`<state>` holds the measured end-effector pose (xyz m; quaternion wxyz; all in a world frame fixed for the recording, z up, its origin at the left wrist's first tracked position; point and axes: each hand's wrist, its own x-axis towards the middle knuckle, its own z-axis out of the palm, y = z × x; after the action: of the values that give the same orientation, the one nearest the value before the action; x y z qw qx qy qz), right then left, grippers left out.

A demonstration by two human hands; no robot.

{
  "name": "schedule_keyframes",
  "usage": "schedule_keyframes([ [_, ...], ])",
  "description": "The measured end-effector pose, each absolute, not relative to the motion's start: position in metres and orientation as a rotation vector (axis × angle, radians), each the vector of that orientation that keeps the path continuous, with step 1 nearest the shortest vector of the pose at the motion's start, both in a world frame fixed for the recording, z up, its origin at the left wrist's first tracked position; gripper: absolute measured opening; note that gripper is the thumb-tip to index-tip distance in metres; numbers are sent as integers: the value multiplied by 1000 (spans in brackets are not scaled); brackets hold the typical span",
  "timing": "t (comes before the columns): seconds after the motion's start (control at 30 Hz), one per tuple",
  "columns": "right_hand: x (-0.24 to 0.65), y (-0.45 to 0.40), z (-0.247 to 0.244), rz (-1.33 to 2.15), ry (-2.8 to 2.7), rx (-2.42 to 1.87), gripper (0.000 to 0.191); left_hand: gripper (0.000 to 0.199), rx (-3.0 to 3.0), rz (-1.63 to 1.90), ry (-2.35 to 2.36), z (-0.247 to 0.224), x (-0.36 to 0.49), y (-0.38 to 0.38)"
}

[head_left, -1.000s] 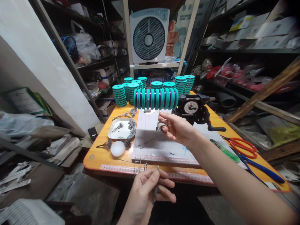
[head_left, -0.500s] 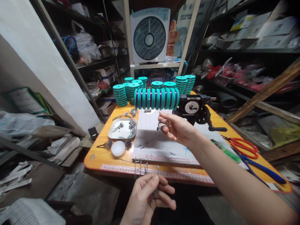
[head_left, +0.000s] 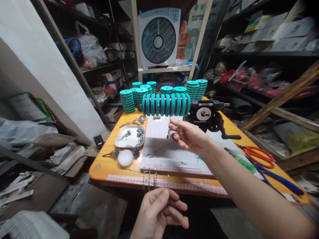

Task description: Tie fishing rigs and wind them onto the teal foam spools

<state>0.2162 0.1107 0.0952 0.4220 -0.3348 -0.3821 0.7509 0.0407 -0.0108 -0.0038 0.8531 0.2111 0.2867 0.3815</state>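
My left hand (head_left: 159, 210), low in front of the table edge, pinches a thin dark strand with a pale tip (head_left: 168, 179) between thumb and forefinger; its other fingers are loosely bent. Similar thin strands (head_left: 149, 179) hang over the edge beside it. My right hand (head_left: 185, 132) is held above the white board (head_left: 159, 149), fingers curled, with a pale wrap (head_left: 172, 133) at a finger. Whatever it pinches is too small to make out. Behind it, a row of teal spools (head_left: 165, 104) sits on the shaft of a black hand-cranked winder (head_left: 206, 114).
Stacks of teal spools (head_left: 128, 101) stand at the back. To the left are a white tray (head_left: 117, 142) of small metal parts and a white round lump (head_left: 125, 158). Red-handled scissors (head_left: 260, 157), blue-handled pliers (head_left: 281, 181) and a green box (head_left: 240, 160) lie on the right.
My left hand has shifted slightly right and down, and the pinched strand now stands straighter. My right hand stays nearly still.
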Motion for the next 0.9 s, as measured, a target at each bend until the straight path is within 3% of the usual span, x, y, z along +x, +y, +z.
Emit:
schedule_keyframes([
  [0.2,217,111,96,1870,-956,-835,30,31,505,833,673,-3,42,-11],
  [0.47,220,109,103,1838,-993,-827,24,34,1522,1060,1298,6,41,-2],
  [0.67,222,108,109,1854,-1106,-851,22,38,1313,1222,934,48,66,47],
  [0.77,226,106,112,1845,-1183,-869,23,26,1302,1230,827,64,82,74],
  [0.9,232,105,113,1829,-1262,-893,29,25,1340,1148,797,68,87,91],
])
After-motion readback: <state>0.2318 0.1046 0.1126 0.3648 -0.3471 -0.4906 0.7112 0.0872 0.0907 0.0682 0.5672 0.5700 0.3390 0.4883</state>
